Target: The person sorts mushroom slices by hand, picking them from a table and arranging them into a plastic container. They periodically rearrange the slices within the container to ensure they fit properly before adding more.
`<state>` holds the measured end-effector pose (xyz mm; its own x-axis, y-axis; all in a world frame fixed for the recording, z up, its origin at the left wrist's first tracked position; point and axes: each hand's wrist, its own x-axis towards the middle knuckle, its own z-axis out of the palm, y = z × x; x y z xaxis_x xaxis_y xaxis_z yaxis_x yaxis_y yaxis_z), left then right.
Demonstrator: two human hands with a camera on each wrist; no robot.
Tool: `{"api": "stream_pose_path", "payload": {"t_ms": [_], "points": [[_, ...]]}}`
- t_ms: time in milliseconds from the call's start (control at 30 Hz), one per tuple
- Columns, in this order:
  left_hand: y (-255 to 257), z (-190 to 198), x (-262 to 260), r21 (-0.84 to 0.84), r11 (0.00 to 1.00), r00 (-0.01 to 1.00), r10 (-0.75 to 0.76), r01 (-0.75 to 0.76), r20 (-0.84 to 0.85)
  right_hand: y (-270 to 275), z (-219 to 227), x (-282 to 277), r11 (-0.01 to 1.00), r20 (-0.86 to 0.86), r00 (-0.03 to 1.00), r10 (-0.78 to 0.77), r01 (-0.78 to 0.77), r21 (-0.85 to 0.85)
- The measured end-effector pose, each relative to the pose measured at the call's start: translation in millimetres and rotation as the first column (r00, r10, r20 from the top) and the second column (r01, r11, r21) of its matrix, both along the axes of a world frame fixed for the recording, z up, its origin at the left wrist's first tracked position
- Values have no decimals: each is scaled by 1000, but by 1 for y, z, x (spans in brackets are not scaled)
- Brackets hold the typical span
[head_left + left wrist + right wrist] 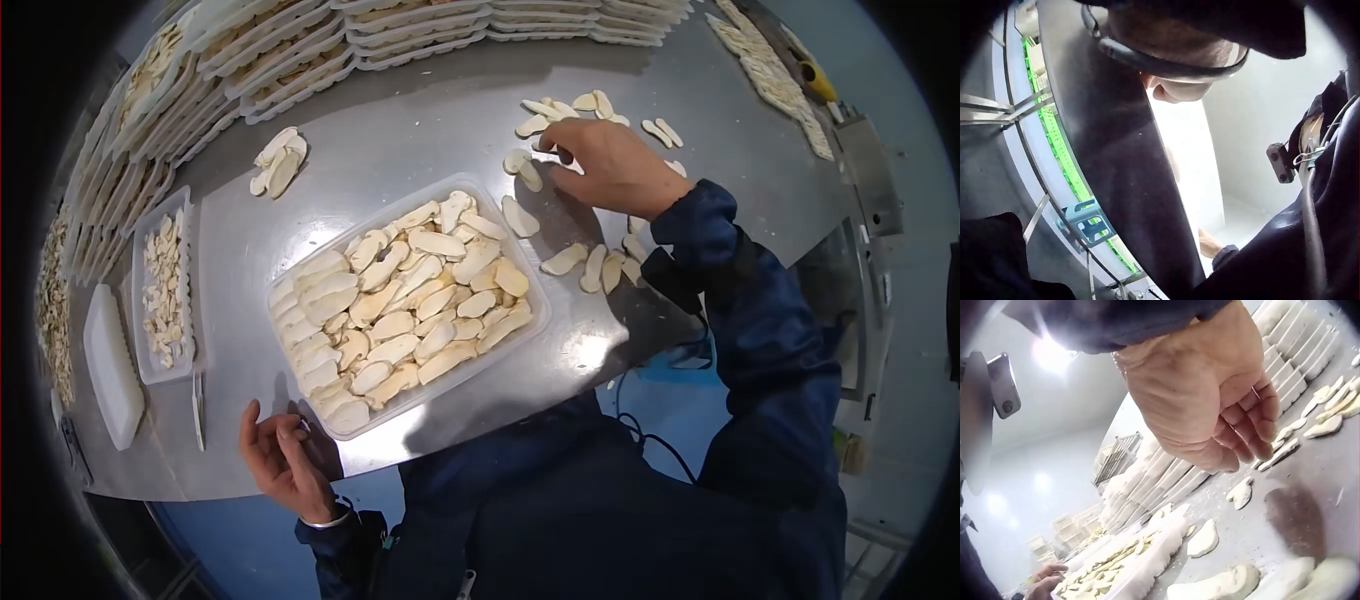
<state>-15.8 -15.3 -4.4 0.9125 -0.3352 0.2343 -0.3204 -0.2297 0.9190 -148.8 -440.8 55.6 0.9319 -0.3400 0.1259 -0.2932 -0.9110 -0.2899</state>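
A clear plastic tray (543, 320) on the metal table holds overlapping rows of pale mushroom slices (400, 300). Right of it, loose slices (520, 217) lie scattered in small groups. My right hand (622, 165) hovers over the far group, palm down, fingertips close above the slices. In the right wrist view the fingers of this hand (1204, 394) bend loosely, with nothing seen between them. By the tray's near left corner, my left hand (285, 455) is at the table edge with fingers loosely bent and holding nothing; the left wrist view mostly hides it behind a wristband (1172, 69).
Stacked trays of slices (290, 60) line the back and left. A narrow tray of small pieces (143, 330), a white tray-like piece (113, 365) and tweezers (199, 412) lie at left. Another pile of slices (283, 163) sits behind the main tray.
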Motion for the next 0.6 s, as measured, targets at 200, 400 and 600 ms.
{"api": "stream_pose_path", "payload": {"t_ms": [200,400,600], "points": [[1,-4,0,0,1000,1000,-7,7,6,-48,13,-32,966,32,996,-84,90,-241],[0,-8,3,-51,998,999,-35,37,42,-19,38,-101,975,-460,860,-219,217,-57],[3,-8,6,-33,997,997,-66,68,40,38,22,-120,961,-393,895,-211,264,85]]}}
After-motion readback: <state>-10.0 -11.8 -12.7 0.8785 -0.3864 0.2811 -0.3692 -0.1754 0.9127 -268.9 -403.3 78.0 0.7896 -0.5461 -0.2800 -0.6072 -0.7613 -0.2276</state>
